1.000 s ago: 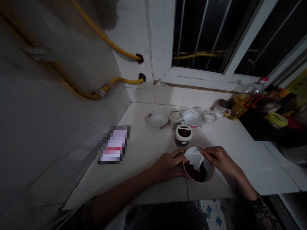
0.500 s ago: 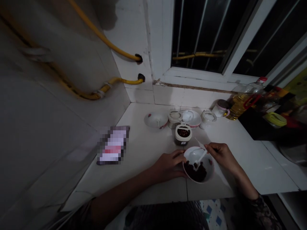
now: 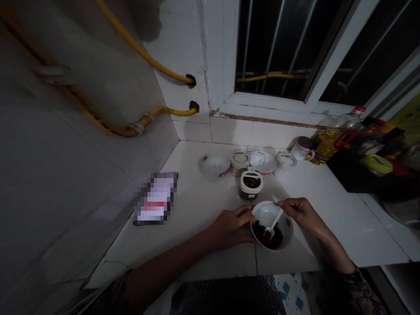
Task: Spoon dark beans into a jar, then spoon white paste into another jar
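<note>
Head view. I have the left hand (image 3: 234, 227) at the near side of the surface (image 3: 197, 214), its grip clamped on the left side of the bowl (image 3: 289, 236). Right hand (image 3: 303, 214): I read the grip as closed on the handle of a white spoon (image 3: 278, 217), thumb and fingers together. The spoon slants down to the left, its head inside the bowl at the dark food (image 3: 276, 239); I cannot tell how deep it sits.

Bowl stands between both hands, near the front edge. Just behind it I note an open jar (image 3: 252, 192) with dark red contents. Farther back, left of the jar: a pale dish (image 3: 205, 166). Far left, a pixelated phone (image 3: 155, 199), well apart from the bowl. Back right: an oil bottle (image 3: 328, 142).
</note>
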The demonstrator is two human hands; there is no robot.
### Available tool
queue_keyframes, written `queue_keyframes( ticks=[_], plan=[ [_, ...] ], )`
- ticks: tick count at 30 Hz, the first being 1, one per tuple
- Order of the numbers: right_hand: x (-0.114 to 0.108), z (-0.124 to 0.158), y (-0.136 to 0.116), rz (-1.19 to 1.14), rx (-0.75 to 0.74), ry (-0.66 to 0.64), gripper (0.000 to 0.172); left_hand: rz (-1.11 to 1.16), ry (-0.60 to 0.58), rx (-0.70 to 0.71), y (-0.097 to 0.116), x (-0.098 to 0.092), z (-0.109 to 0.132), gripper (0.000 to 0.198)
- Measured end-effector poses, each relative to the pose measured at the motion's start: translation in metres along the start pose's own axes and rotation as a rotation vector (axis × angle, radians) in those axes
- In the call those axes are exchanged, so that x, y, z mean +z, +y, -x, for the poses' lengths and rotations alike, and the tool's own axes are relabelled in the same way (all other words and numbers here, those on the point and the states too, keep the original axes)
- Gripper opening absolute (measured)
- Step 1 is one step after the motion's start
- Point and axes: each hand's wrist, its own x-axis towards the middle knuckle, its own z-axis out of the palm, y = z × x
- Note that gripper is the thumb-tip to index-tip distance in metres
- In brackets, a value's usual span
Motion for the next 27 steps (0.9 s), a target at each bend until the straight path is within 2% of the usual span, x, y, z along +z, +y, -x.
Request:
queue_keyframes(
  ticks=[5,12,19,24,27],
  plan=[
    [-0.004,-0.005,0.009,-0.042,0.036,0.087,0.06,0.014,0.004,0.001,0.0,0.0,0.0,0.048],
    [-0.002,-0.008,0.014,-0.096,0.066,0.094,0.06,0.018,0.005,-0.001,0.002,0.0,-0.001,0.048],
    [-0.003,-0.015,0.006,-0.139,0.128,0.108,0.06,0.037,0.003,-0.002,0.001,0.0,-0.001,0.047],
    [-0.011,-0.034,-0.009,-0.167,0.086,0.209,0.061,0.042,0.01,-0.011,0.003,-0.001,-0.001,0.047],
    [-0.015,-0.05,-0.021,-0.114,-0.035,0.348,0.061,0.028,0.007,-0.006,0.002,0.0,-0.002,0.047]
  ],
)
